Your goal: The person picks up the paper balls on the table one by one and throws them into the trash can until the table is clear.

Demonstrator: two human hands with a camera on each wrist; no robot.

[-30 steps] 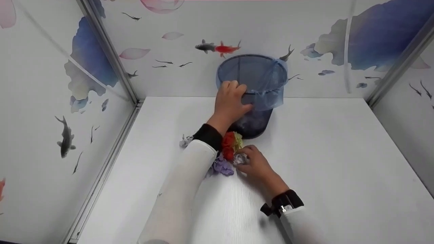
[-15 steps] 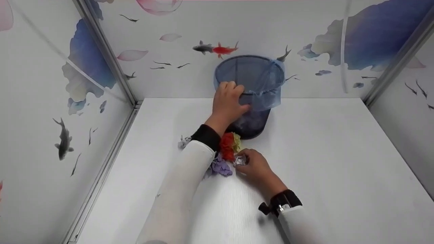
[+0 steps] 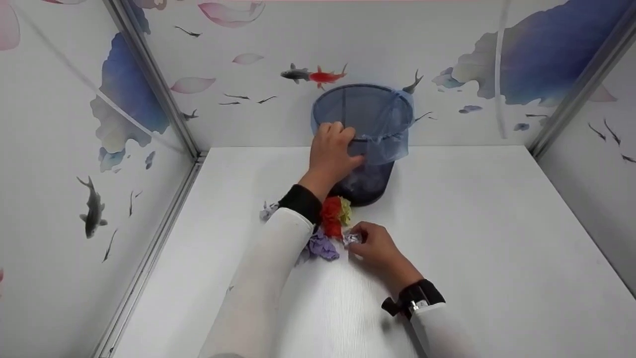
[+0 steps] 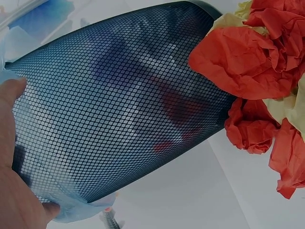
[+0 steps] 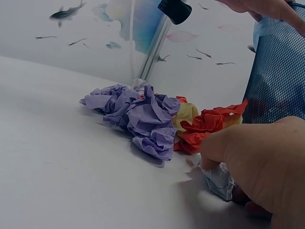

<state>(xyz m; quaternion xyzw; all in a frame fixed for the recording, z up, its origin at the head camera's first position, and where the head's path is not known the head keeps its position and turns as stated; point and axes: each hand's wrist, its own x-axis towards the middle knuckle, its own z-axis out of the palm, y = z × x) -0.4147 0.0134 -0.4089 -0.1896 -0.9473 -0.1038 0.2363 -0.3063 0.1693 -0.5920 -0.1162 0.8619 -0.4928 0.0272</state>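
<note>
Right grip point(image 3: 381, 248) pinched a crinkled silver ball point(image 3: 351, 239).
Left grip point(image 3: 331, 155) curled over the round-rimmed mesh bin point(image 3: 372, 181) at the ball's twelve o'clock.

Surface: we see a white tabletop point(image 3: 487, 223), faintly grained | Far side: we have the dark mesh bin point(image 3: 370, 181) standing on it | Nearer side: we find crumpled red paper point(image 3: 331, 217) and yellow paper point(image 3: 346, 211) heaped together, purple paper point(image 3: 324, 247) just beside | Left: we spot pale crumpled paper point(image 3: 269, 211) | Silver paper point(image 3: 352, 239): beside the red; tabletop contact, we cannot tell
</note>
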